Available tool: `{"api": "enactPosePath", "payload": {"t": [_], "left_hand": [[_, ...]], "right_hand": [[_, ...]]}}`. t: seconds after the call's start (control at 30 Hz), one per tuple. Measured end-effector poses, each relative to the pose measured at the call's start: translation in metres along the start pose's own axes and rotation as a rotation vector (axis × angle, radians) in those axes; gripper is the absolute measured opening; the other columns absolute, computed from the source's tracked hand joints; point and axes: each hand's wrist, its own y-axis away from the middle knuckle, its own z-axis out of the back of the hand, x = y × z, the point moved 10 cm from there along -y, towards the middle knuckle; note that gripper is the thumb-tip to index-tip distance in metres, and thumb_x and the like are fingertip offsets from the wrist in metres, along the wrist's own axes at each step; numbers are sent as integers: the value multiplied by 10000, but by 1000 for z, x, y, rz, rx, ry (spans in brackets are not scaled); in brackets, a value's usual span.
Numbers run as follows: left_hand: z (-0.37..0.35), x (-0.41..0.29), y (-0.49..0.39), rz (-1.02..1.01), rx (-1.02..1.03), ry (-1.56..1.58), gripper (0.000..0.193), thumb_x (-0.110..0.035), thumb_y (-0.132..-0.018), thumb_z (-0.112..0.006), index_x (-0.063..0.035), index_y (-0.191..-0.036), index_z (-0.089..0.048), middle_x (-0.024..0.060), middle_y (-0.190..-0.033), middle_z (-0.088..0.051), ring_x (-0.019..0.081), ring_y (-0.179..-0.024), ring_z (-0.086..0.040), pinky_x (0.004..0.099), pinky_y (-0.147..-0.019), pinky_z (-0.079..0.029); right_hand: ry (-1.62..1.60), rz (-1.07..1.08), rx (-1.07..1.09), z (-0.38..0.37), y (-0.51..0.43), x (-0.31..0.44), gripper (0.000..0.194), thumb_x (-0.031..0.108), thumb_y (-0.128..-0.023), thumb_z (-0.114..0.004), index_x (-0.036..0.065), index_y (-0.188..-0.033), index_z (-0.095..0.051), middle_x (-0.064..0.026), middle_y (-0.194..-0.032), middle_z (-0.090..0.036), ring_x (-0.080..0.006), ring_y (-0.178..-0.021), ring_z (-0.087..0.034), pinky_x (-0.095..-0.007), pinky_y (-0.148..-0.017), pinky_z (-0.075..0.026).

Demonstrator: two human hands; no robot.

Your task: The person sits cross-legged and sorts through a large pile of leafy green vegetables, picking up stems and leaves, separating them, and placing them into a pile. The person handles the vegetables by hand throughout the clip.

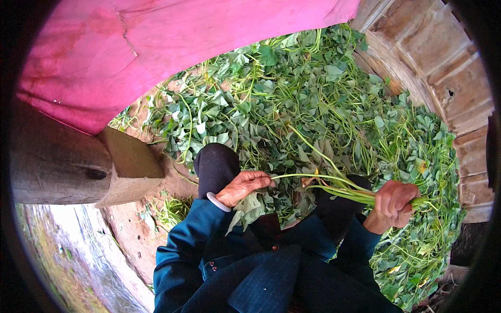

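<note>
My right hand (395, 203) is closed around a bundle of green leaf stalks (348, 190), with their cut ends showing past the fist. Between thumb and fingertips, my left hand (246, 186) pinches the end of one long stalk that runs across to the bundle. A pale green leaf (248, 207) hangs just below the left hand; whether the hand holds it I cannot tell. Beyond both hands and around my knees spreads a thick heap of leafy vines (289, 101) on the ground.
A pink cloth (156, 43) hangs at the upper left, above a wooden post (58, 156) on a block (129, 156). Wooden planks (442, 70) curve along the right. A small pile of green stalks (172, 211) lies on the bare earth floor (129, 242) at left.
</note>
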Motion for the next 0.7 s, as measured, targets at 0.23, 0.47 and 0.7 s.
{"api": "enactPosePath", "payload": {"t": [0.23, 0.47, 0.7], "left_hand": [[12, -71, -9, -509, -496, -1118, 115, -123, -782, -555, -8, -788, -556, 197, -655, -578, 341, -563, -581, 419, -513, -455], [99, -55, -35, -239, -683, -114, 188, -169, -847, -554, 3, -833, -630, 34, -757, -624, 103, -677, -550, 248, -631, -452], [-44, -81, -5, -360, 81, -444, 244, -52, -820, -588, -46, -1060, -631, 60, -987, -650, 141, -890, -596, 281, -825, -464]], "right_hand": [[-111, -22, 130, -33, -15, -13, 158, 93, -774, -681, -34, -731, -596, -97, -587, -558, -214, -401, -504, -306, -366, -396], [-52, -27, 396, -65, -9, 5, 190, 97, -803, -667, -57, -729, -582, -75, -603, -563, -195, -435, -524, -334, -381, -441], [-107, 150, 79, -24, -7, 6, 252, 173, -854, -623, -19, -715, -538, -42, -506, -495, -127, -334, -436, -260, -312, -348]]}}
